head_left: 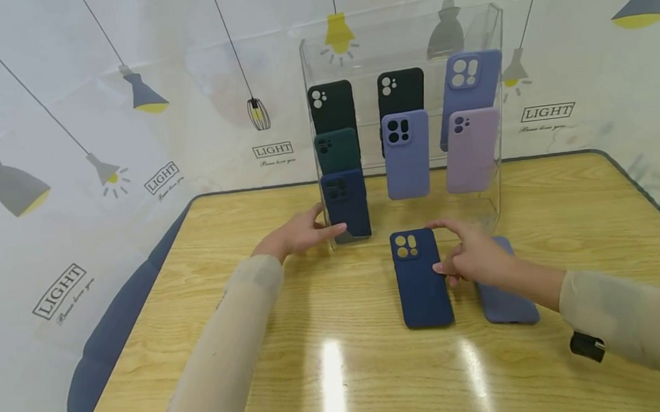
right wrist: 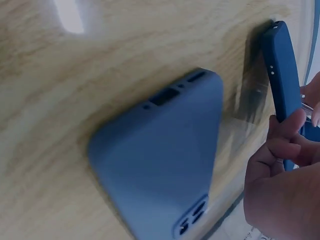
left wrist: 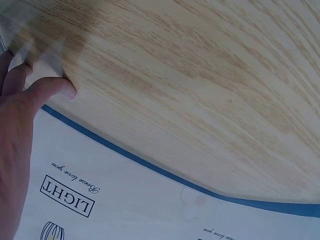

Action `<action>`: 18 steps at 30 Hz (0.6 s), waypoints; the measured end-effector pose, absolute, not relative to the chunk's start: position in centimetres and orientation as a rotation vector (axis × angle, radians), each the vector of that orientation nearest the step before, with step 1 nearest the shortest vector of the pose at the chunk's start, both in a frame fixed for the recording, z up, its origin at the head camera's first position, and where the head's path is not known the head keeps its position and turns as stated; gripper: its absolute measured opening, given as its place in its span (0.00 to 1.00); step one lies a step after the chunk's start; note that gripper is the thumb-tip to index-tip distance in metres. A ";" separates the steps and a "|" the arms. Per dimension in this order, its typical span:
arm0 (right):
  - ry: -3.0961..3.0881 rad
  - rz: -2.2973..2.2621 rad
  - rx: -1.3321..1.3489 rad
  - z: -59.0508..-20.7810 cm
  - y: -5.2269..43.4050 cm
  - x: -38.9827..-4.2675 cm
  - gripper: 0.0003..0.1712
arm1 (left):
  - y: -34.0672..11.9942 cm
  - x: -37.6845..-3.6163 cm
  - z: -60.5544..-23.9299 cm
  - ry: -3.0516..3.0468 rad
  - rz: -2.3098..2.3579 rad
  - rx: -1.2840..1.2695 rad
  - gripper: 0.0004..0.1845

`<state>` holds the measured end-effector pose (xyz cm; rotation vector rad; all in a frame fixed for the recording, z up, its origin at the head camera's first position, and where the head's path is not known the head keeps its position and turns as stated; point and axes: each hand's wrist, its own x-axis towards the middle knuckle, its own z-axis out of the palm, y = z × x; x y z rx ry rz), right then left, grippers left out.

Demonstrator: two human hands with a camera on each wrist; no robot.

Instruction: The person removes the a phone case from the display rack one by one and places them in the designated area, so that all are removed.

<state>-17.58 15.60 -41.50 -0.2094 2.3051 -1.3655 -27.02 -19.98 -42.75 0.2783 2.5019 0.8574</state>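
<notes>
The scene is bright and evenly lit from above, and two white streaks of glare lie on the near part of the wooden table (head_left: pixel 246 312), with only soft, short shadows under the arms. The head view is sharp but bends at its edges, so the table borders look curved. The right wrist view is dimmer and the dark blue phone case (right wrist: pixel 160 160) near the lens is blurred.

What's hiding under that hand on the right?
Under the right hand lies a lavender phone case flat on the wooden table. Its top end is covered, so the camera holes can't be seen.
</notes>
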 end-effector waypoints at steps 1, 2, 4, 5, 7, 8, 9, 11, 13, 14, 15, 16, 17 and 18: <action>2.306 -1.366 -0.205 -41.7 15.7 -17.5 0.52 | -20.0 -27.0 -42.7 2.500 0.858 0.276 0.62; 2.304 -1.368 -0.203 -41.8 15.8 -17.4 0.52 | -20.0 -27.0 -42.6 2.499 0.861 0.273 0.62; 2.307 -1.367 -0.201 -42.2 16.0 -17.3 0.52 | -20.0 -27.0 -42.6 2.499 0.866 0.273 0.63; 2.309 -1.364 -0.196 -42.4 16.1 -17.3 0.52 | -20.0 -27.0 -42.5 2.499 0.867 0.275 0.63; 2.312 -1.353 -0.182 -42.8 16.2 -17.2 0.52 | -20.0 -27.1 -42.6 2.496 0.869 0.281 0.63; 2.310 -1.348 -0.177 -43.0 16.2 -17.2 0.52 | -20.0 -27.1 -42.6 2.495 0.870 0.285 0.63; 2.307 -1.344 -0.167 -43.2 16.2 -17.2 0.52 | -19.9 -27.1 -42.7 2.494 0.868 0.289 0.62; 2.303 -1.334 -0.150 -43.4 16.2 -17.2 0.52 | -19.9 -27.1 -42.8 2.494 0.868 0.293 0.62; 2.298 -1.327 -0.139 -43.5 16.2 -17.2 0.52 | -19.9 -27.1 -42.9 2.495 0.872 0.291 0.62; 2.295 -1.323 -0.134 -43.5 16.2 -17.2 0.52 | -20.0 -27.1 -42.9 2.495 0.875 0.290 0.61; 2.295 -1.318 -0.130 -43.5 16.1 -17.2 0.52 | -20.0 -27.0 -42.9 2.496 0.877 0.289 0.61; 2.298 -1.311 -0.129 -43.5 16.1 -17.3 0.52 | -20.0 -27.0 -43.0 2.497 0.880 0.289 0.61; 2.297 -1.306 -0.128 -43.5 16.1 -17.3 0.52 | -20.0 -27.0 -43.0 2.498 0.881 0.289 0.61; 2.297 -1.300 -0.127 -43.5 16.1 -17.3 0.52 | -20.0 -27.0 -43.0 2.501 0.877 0.292 0.61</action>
